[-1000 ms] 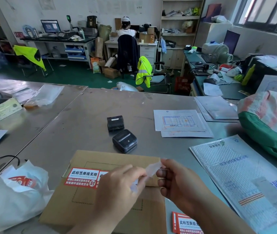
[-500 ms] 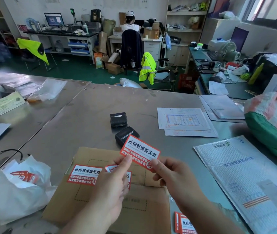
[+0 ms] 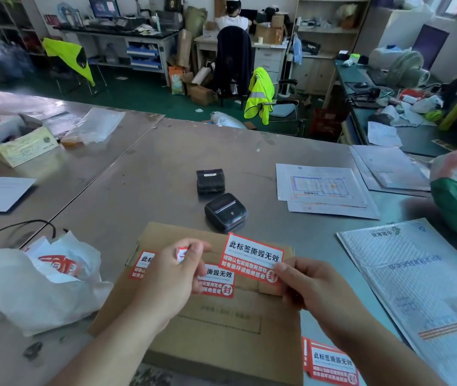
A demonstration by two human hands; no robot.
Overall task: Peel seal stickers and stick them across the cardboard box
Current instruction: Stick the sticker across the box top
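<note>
seal sticker (image 3: pixel 252 260) is pinched by one corner in the right hand (image 3: pixel 313 291), above the cardboard box (image 3: pixel 221 330); a small scrap (image 3: pixel 181 253) is pinched in the left hand (image 3: pixel 171 280). so held, it could be folded onto itself or laid crooked.

Black printer (image 3: pixel 225 211) just beyond box (image 3: pixel 221 344)

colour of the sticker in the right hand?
Sticker is red with a white panel and black characters; head view.
</note>
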